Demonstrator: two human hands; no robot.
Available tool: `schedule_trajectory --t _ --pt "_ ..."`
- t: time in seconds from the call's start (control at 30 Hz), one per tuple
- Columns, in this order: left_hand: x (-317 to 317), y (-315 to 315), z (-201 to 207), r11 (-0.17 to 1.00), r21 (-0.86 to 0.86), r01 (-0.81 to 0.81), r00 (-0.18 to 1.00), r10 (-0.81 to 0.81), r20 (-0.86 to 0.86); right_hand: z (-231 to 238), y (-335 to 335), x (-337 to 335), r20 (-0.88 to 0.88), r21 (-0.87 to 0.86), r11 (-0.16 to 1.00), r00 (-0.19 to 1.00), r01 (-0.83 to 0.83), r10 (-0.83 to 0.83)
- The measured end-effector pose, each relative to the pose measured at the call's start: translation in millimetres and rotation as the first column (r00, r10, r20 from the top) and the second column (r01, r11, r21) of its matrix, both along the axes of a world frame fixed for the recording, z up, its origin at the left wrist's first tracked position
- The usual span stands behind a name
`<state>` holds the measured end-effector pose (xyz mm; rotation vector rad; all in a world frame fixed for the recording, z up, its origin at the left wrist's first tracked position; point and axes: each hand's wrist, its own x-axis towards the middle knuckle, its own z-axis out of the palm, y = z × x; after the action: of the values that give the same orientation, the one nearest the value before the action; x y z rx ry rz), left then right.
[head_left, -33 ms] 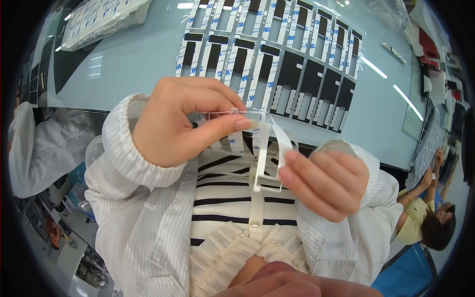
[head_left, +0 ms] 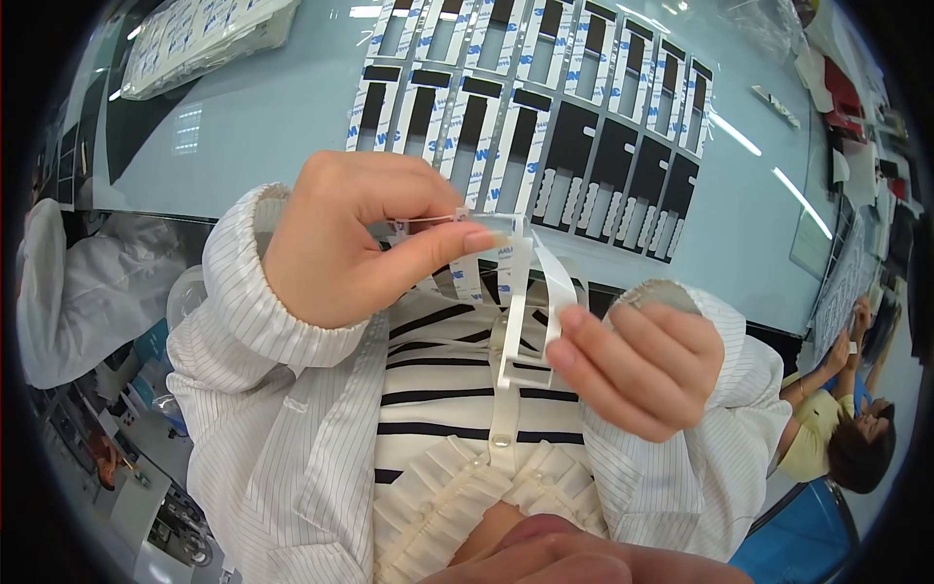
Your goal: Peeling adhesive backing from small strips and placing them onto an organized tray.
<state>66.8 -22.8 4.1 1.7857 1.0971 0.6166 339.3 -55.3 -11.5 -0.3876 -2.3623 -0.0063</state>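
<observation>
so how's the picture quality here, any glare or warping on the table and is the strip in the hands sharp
Head view: strong fisheye warp, with the table edge bowed and the corners black; bright streaks of lamp glare lie on its glossy top toward the right; the left hand and right hand look fairly sharp, as does the white strip between them; the rim is darker and softer.

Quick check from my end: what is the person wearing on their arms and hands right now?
Both arms are covered by loose white sleeves with fine dark pinstripes, ending in gathered elastic cuffs at the wrists. The left hand and right hand are bare: no gloves, rings or watch visible. The fingers show short, plain nails.
</observation>
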Motion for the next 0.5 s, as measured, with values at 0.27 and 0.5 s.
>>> schedule_trajectory --t 0.27,0.5 --pt "0.5 -0.4 -3.5 0.972 0.221 -0.079 0.964 0.131 -0.231 -1.4 -25.2 5.1 -0.183 -0.118 0.972 0.967 -0.202 0.178" --pt "4.4 -5.0 -18.8 0.889 0.445 0.111 0.99 -0.061 -0.125 20.1 18.8 22.7 -0.222 -0.718 0.671 0.974 -0.187 0.034"
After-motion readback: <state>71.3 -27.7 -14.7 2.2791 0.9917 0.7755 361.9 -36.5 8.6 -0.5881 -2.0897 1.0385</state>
